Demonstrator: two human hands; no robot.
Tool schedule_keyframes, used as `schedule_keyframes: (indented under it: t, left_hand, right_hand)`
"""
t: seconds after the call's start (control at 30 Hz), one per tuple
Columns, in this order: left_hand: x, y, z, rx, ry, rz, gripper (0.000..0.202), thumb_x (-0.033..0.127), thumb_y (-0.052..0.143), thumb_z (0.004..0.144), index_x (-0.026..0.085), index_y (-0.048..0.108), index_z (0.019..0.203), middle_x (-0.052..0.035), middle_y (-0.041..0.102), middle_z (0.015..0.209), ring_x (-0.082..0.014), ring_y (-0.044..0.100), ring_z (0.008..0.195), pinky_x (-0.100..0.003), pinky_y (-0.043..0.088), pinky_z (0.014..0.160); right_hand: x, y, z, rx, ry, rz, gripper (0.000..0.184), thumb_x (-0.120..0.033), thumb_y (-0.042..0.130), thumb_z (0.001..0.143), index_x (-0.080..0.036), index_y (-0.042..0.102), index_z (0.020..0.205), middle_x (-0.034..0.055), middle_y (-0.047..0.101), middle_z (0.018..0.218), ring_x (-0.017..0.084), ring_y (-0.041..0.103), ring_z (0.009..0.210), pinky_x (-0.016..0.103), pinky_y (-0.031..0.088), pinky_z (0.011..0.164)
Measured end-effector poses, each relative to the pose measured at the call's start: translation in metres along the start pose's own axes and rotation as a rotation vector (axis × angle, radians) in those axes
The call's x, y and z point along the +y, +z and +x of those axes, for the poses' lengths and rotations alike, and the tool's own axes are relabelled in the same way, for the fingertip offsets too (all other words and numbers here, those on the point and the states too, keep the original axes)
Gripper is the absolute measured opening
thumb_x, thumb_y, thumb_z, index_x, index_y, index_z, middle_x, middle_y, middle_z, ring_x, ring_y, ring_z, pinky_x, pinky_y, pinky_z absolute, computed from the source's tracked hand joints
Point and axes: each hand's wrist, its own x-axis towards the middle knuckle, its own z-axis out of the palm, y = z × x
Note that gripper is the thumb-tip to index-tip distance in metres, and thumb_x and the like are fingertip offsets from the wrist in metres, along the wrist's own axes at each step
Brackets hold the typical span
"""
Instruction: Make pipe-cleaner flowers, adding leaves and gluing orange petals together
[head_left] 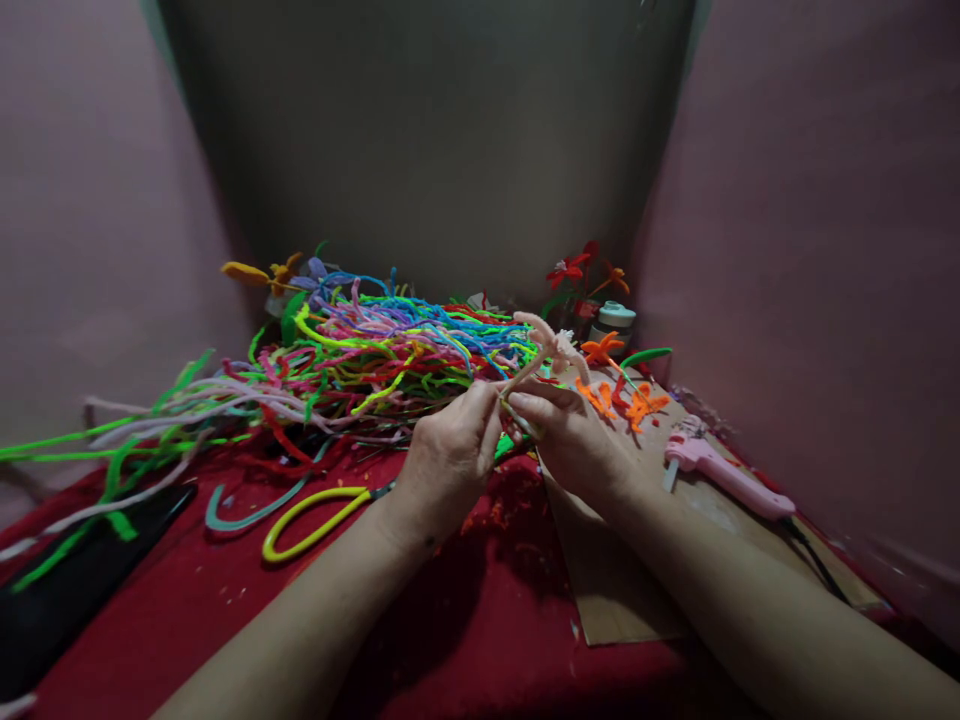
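Two bare forearms come in from 6 o'clock over a red cloth (480, 620) and meet near the middle of the view. Left hand (446, 450) is curled, with thumb and fingers pinched on the stem of a pale pink pipe-cleaner flower (544, 350). Right hand (574, 435) sits just beside it, touching it, its fingers closed on the same stem a little lower, where a bit of green shows. The flower's fuzzy head rises from the fingertips toward 1 o'clock, held clear of the cloth.

From 9 to 12 o'clock of the hands spreads a big loose heap of pipe cleaners (375, 355) in green, pink, blue, yellow and red, with long strands trailing off toward the left edge. At 8 o'clock of the left hand, near the wrist, lie yellow-handled scissors (315, 520) flat on the cloth. Farther out at 8 o'clock a flat black object (75, 580) lies at the cloth's edge; what it is I cannot tell.

Under the right forearm lies a sheet of brown cardboard (615, 590). On it, at 1 o'clock of the right hand, are small orange pipe-cleaner flowers (622, 400), and at 3 o'clock a pink glue gun (724, 478) rests on its side. Behind them, at 12 o'clock of the right hand, stands a small lidded jar (615, 320) with a red flower (570, 270) just beside it.
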Motion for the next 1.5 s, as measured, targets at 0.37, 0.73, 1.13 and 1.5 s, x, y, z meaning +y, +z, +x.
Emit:
schedule_keyframes:
  t: [0.37,0.73,1.13,1.5]
  left_hand:
    - [0.013,-0.008,0.009,-0.094,-0.410,-0.524,0.018,0.025,0.045,0.085,0.018,0.057,0.073,0.0050,0.054,0.055,-0.0080,0.048,0.047,-0.021,0.039,0.050]
    - [0.005,-0.018,0.013,-0.341,-0.636,-1.038,0.017,0.030,0.050,0.082,0.019,0.047,0.069,0.0105,0.029,0.047,-0.0043,0.023,0.033,-0.018,0.028,0.031]
    - [-0.005,0.005,-0.001,-0.050,-0.113,0.163,0.013,0.024,0.044,0.087,0.018,0.050,0.097,-0.0040,0.065,0.078,-0.0169,0.062,0.065,-0.025,0.041,0.058]
    - [0.000,-0.001,0.003,-0.002,-0.190,-0.065,0.010,0.020,0.043,0.087,0.020,0.053,0.084,0.0024,0.056,0.064,-0.0108,0.050,0.052,-0.021,0.036,0.053]
  right_hand:
    - [0.002,-0.006,0.008,-0.059,-0.034,-0.057,0.011,-0.026,0.068,0.072,-0.024,0.074,0.080,0.0005,0.069,0.083,0.016,0.057,0.082,0.032,0.045,0.081]
    - [0.005,-0.006,0.008,-0.115,-0.054,0.061,0.012,-0.023,0.068,0.071,-0.023,0.073,0.082,-0.0005,0.067,0.079,0.016,0.057,0.079,0.032,0.045,0.079]
    - [-0.004,0.005,0.001,0.053,-0.103,-0.076,0.008,-0.027,0.062,0.076,-0.026,0.069,0.079,0.0020,0.062,0.074,0.020,0.055,0.076,0.038,0.043,0.076]
    - [-0.001,0.003,-0.001,-0.031,-0.008,0.049,0.011,-0.026,0.067,0.073,-0.025,0.074,0.081,0.0012,0.069,0.081,0.020,0.059,0.084,0.037,0.044,0.083]
